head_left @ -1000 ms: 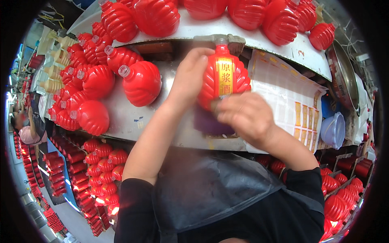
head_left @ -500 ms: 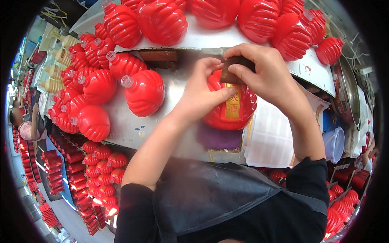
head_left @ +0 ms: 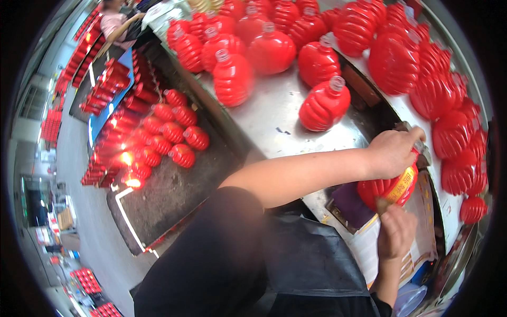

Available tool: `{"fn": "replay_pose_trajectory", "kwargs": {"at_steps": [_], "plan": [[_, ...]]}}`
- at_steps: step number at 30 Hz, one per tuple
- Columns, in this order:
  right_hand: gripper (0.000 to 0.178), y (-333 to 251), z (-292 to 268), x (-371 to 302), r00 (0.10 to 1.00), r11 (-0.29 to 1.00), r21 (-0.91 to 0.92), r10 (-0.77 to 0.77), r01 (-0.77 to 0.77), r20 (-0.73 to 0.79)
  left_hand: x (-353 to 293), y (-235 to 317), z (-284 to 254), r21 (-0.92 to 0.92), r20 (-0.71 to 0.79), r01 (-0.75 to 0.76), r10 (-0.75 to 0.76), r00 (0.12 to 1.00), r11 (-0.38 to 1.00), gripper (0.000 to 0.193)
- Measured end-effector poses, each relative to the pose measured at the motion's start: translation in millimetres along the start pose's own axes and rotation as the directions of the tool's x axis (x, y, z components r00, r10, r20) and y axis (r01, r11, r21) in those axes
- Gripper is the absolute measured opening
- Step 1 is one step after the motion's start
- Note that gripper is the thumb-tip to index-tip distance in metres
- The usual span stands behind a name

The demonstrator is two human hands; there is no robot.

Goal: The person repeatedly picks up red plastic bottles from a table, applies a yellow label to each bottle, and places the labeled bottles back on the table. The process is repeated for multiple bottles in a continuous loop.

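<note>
A round red ribbed plastic bottle lies on the metal workbench, partly under my hands. A gold-and-red label runs along its upward side. My left hand is closed around the bottle's neck end, and its fingertips hide the cap area. By the other end of the label, my right hand is closed on a small flat brown scraper, which is blurred and touches or nearly touches the bottle. Under the bottle's near side there is a purple cloth pad.
Several red bottles stand at the bench's far left, two nearer ones apart from them. More red bottles line a raised white shelf. Label sheets lie beside the pad. Small red bottles fill a dark platform at left.
The whole view has swung left, so the bench appears further right. My right hand with the scraper has gone from the label's top to its lower end; my left hand has shifted to the neck.
</note>
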State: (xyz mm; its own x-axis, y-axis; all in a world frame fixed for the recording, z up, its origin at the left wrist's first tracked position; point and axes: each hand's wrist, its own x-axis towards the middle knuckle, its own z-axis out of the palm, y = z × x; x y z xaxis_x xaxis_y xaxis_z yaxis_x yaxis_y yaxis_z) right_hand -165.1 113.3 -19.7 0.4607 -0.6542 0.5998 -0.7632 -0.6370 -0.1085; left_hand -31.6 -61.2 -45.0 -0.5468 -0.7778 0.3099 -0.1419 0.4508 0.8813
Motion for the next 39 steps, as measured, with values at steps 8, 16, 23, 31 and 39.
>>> {"fn": "replay_pose_trajectory", "kwargs": {"at_steps": [8,16,23,31,39], "plan": [[0.039,-12,36,-51,0.961,0.998,-0.025,0.051,-0.060,-0.270,-14,30,-23,0.179,-0.054,-0.264,0.277,0.959,0.948,0.018],[0.024,-12,19,-19,0.615,0.510,0.704,0.778,-0.494,-0.132,-129,40,-109,0.291,-0.288,-0.365,0.445,0.848,0.884,0.014],[0.023,29,39,84,0.735,0.128,0.815,0.526,-0.565,0.427,-345,25,-246,0.269,-0.674,0.409,-0.133,0.727,0.872,0.019],[0.047,21,89,179,0.891,0.852,0.260,0.435,-0.454,0.127,-563,-111,-295,0.157,-0.979,0.951,-0.082,0.185,0.264,0.026],[0.057,25,115,225,0.837,0.871,-0.022,0.478,-0.490,0.265,-633,-225,-330,-0.024,-0.997,0.985,-0.082,-0.010,0.168,0.023]]}}
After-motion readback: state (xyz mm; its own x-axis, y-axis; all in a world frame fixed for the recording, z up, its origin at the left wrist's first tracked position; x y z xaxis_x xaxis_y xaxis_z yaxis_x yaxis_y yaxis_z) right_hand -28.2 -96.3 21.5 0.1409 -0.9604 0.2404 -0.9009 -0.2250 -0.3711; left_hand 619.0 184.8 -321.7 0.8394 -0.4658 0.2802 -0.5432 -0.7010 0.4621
